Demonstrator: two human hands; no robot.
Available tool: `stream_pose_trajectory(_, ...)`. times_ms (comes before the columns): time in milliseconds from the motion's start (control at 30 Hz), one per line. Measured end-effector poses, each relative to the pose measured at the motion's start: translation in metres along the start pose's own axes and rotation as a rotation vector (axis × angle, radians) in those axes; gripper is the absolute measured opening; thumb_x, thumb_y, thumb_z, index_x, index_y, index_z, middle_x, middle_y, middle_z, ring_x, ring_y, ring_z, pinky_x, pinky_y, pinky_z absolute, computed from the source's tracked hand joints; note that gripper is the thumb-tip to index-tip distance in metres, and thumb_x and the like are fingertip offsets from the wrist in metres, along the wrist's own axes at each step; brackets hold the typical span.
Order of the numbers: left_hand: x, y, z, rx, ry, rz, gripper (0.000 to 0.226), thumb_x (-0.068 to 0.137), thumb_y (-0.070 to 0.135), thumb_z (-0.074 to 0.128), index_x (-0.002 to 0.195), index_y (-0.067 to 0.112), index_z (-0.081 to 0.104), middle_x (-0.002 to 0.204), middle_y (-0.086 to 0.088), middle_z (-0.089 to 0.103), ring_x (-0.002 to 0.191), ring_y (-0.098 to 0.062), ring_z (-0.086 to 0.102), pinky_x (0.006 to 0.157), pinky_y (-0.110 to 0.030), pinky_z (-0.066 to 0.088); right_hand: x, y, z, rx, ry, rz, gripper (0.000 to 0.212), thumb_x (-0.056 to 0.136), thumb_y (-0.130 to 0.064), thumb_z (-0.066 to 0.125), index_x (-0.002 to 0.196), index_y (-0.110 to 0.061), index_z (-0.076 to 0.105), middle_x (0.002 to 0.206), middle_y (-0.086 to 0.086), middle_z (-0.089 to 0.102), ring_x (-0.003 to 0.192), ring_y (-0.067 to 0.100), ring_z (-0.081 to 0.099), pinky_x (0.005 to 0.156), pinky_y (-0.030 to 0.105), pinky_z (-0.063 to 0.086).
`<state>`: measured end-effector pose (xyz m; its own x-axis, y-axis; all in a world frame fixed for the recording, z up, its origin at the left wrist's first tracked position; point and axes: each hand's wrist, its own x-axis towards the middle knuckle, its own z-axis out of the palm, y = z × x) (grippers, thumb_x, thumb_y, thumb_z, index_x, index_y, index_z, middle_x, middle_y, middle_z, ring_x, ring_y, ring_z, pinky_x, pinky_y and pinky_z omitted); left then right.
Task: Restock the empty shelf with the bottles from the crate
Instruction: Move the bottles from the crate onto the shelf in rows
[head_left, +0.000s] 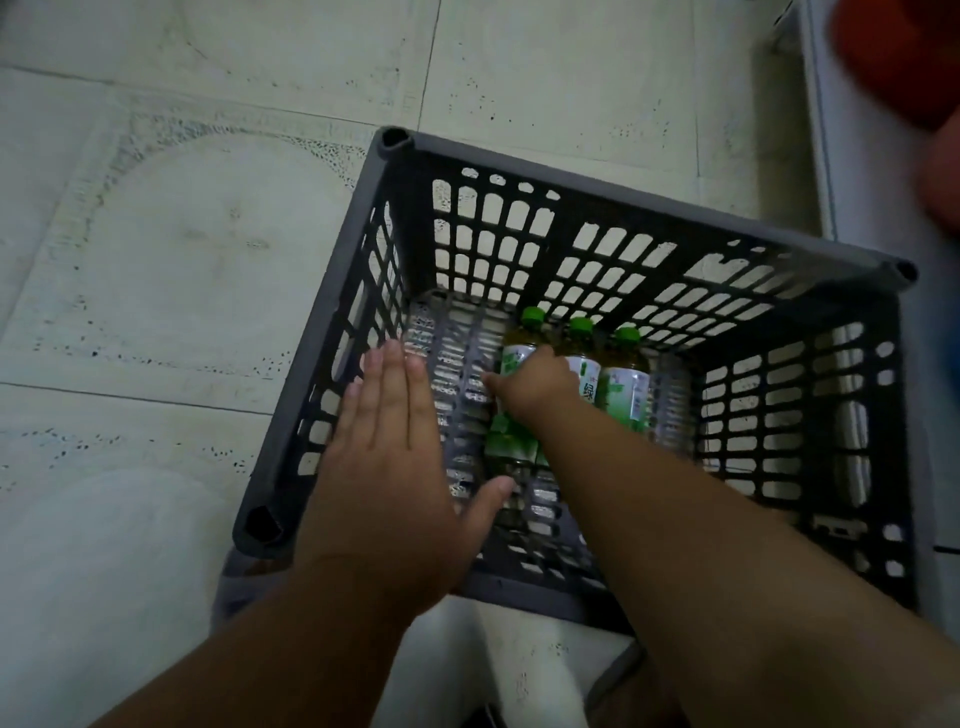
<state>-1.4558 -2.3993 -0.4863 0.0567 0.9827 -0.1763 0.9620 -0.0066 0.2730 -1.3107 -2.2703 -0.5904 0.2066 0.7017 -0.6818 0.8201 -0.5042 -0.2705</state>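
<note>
Head view: right hand (535, 384) curling round leftmost green-capped bottle (517, 358) in crate (332, 332); left hand (384, 441) hovering flat, fingers straight. Risk: neighbouring bottles (623, 384) tipping w/ a crooked lift.

Right hand (535, 384) hides the bottle (511, 358) it's on; red blur (898, 57) top right cut off, unidentifiable.
</note>
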Motion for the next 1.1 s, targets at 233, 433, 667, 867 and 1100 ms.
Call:
stream_pose_trajectory(233, -0.001, -0.002, 0.001, 0.012, -0.046, 0.033, 0.11, 0.085, 0.081, 0.023, 0.156, 0.001, 0.001, 0.165, -0.02, 0.001, 0.153, -0.032, -0.001, 0.12, -0.041, 0.002, 0.021, -0.002, 0.02, -0.124, 0.075, -0.112, 0.098, 0.087, -0.022, 0.077, 0.159, -0.018, 0.012, 0.152, 0.023, 0.036, 0.135, 0.04, 0.043, 0.104, 0.047, 0.045)
stream_pose_trajectory(433, -0.001, -0.002, 0.001, -0.033, -0.051, 0.022, 0.111, 0.083, 0.083, 0.019, 0.157, 0.005, -0.007, 0.166, -0.017, -0.009, 0.153, -0.027, -0.012, 0.121, -0.039, -0.004, 0.018, 0.0, 0.025, 0.279, -0.057, -0.086, 0.124, 0.07, -0.009, 0.089, 0.159, -0.033, 0.007, 0.135, 0.015, 0.057, 0.12, 0.037, 0.058, 0.097, 0.051, 0.052)
stream_pose_trajectory(667, -0.001, -0.002, 0.002, -0.003, -0.075, 0.026, 0.109, 0.084, 0.081, 0.02, 0.155, 0.006, -0.013, 0.165, -0.017, -0.012, 0.153, -0.027, -0.014, 0.123, -0.043, 0.002, -0.007, 0.009, -0.003, 0.798, -0.342, -0.064, 0.082, 0.074, 0.008, 0.076, 0.141, -0.018, 0.038, 0.116, 0.02, 0.064, 0.093, 0.036, 0.068, 0.072, 0.047, 0.06)
stream_pose_trajectory(867, -0.001, 0.001, -0.008, -0.005, -0.117, 0.005, 0.11, 0.08, 0.085, 0.01, 0.151, 0.01, -0.029, 0.16, -0.011, -0.03, 0.148, -0.021, -0.029, 0.122, -0.038, -0.011, -0.054, 0.011, -0.06, 1.107, -0.379, -0.159, 0.068, 0.076, -0.002, 0.076, 0.136, -0.017, 0.047, 0.119, 0.022, 0.068, 0.099, 0.041, 0.071, 0.077, 0.052, 0.06)
stream_pose_trajectory(1100, -0.015, 0.014, -0.042, -0.258, -0.17, 0.035, 0.117, 0.073, 0.087, 0.035, 0.16, 0.019, -0.002, 0.168, -0.001, 0.001, 0.154, -0.018, 0.0, 0.125, -0.042, 0.009, -0.16, 0.017, -0.132, 0.932, -0.115, -0.392, 0.053, 0.075, -0.03, 0.088, 0.119, -0.026, 0.06, 0.113, 0.004, 0.071, 0.1, 0.023, 0.071, 0.085, 0.044, 0.058)
